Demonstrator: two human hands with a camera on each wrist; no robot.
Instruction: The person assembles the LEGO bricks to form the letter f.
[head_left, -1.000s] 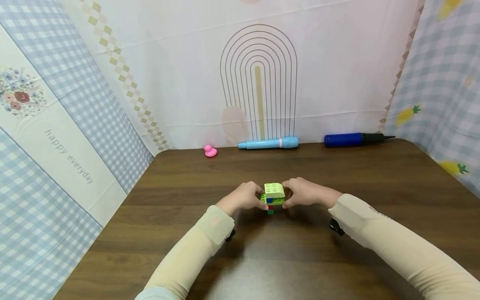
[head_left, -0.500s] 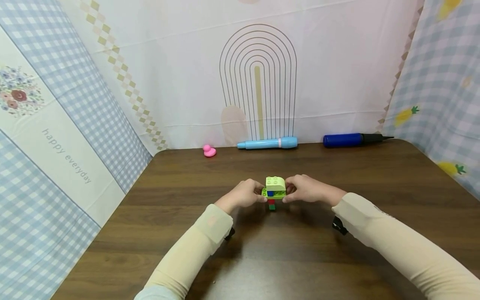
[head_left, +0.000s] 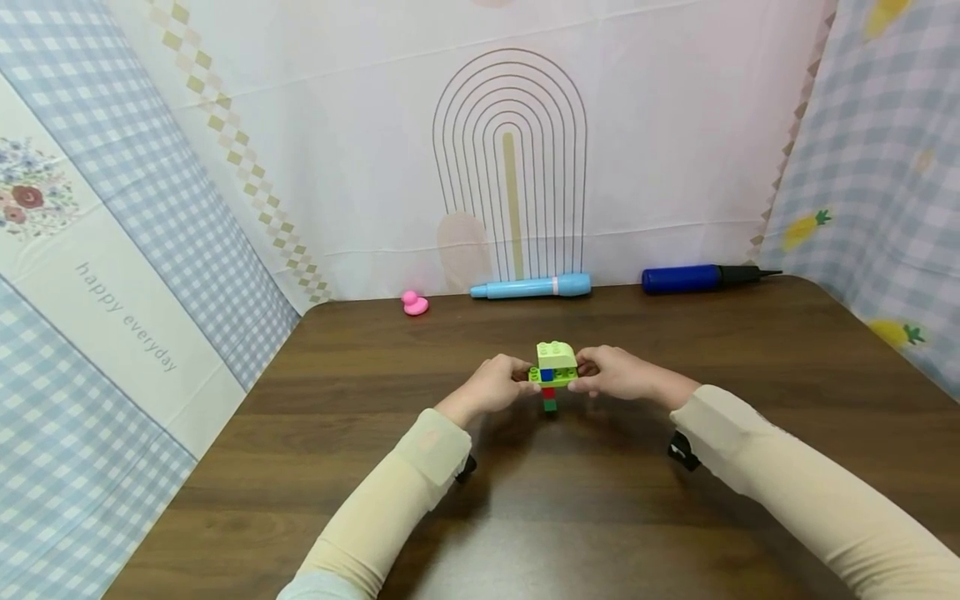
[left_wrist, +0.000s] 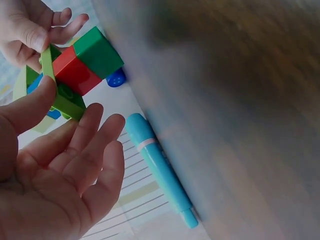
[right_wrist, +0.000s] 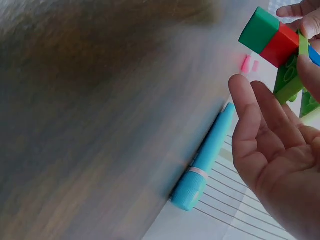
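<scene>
A small stack of toy bricks is between my hands in the head view. A pale yellow-green curved brick [head_left: 556, 356] tops it, over a blue brick [head_left: 547, 375] and a lime green plate [head_left: 558, 383]. Under the plate hang a red brick [left_wrist: 76, 71] and a green brick [left_wrist: 98, 52]. My left hand [head_left: 493, 385] pinches the plate's left end between thumb and fingers. At the right end my right hand [head_left: 621, 374] pinches it likewise. The stack appears raised off the table, upright, the green brick lowest.
Along the back edge of the brown wooden table [head_left: 360, 467] lie a pink toy duck [head_left: 414, 303], a light blue tube-shaped thing [head_left: 531, 287] and a dark blue hand pump [head_left: 682, 279]. Patterned cloth [head_left: 360, 150] hangs behind and at both sides.
Both hands have lifted the brick stack, and it stands higher in the head view and slightly further right. More of the red and green bricks shows below the plate.
</scene>
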